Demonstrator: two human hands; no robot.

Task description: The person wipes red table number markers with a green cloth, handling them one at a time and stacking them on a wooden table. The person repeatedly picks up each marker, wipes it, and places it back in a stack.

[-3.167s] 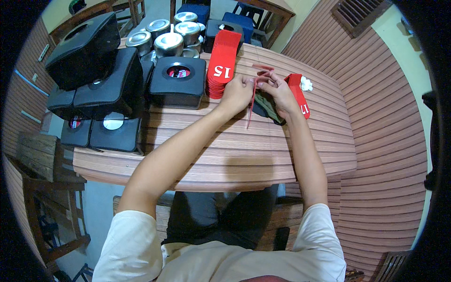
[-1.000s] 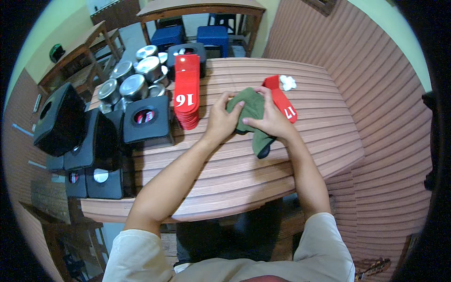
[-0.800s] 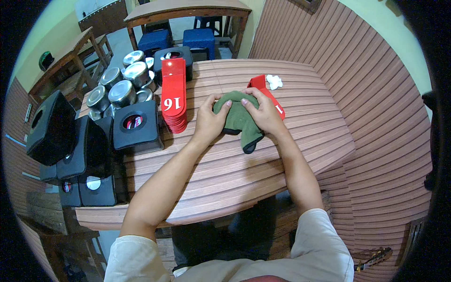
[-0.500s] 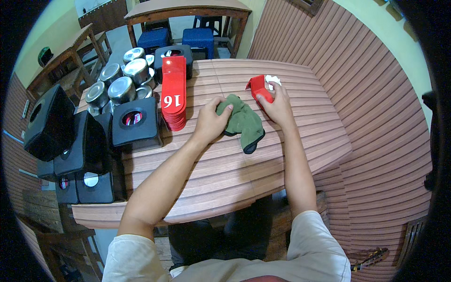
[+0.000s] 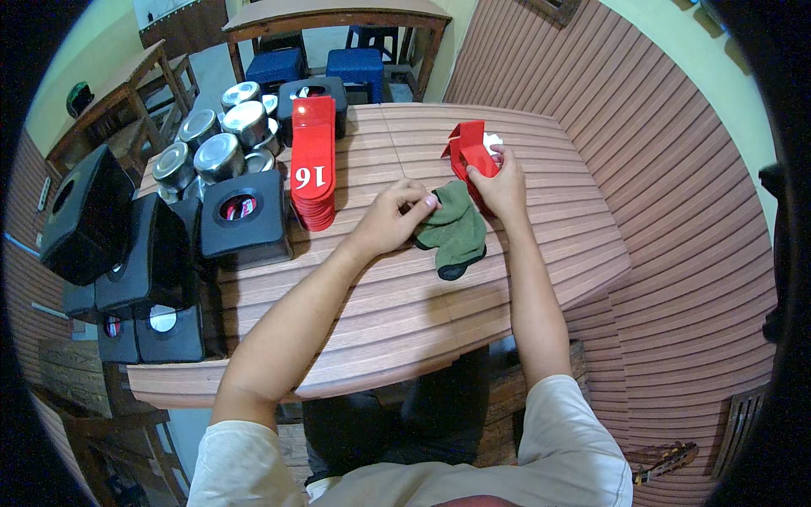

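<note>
My left hand (image 5: 390,218) is closed, thumb and fingers pinching the edge of a green cloth (image 5: 460,230) with black trim. The cloth hangs loosely over the tabletop, crumpled and folded. Further right, my right hand (image 5: 507,193) grips a red bent plastic table sign (image 5: 467,145) with an angled top, held with the thumb on its near side. Just past the fingers shows a small white crumpled piece (image 5: 492,142); whether the hand touches it I cannot tell. A stack of red numbered table signs (image 5: 313,139) lies left of my left hand.
Black tissue boxes (image 5: 245,215) cluster along the left of the striped wooden table (image 5: 380,338), some piled up. Several round metal tins (image 5: 218,156) stand behind them. A ribbed wall (image 5: 667,194) borders the right side. Blue stools (image 5: 355,66) sit beyond the far edge.
My left hand has shifted its hold on the green cloth, which moved slightly right and toward the red sign. The sign is now tilted more upright in my right hand.
</note>
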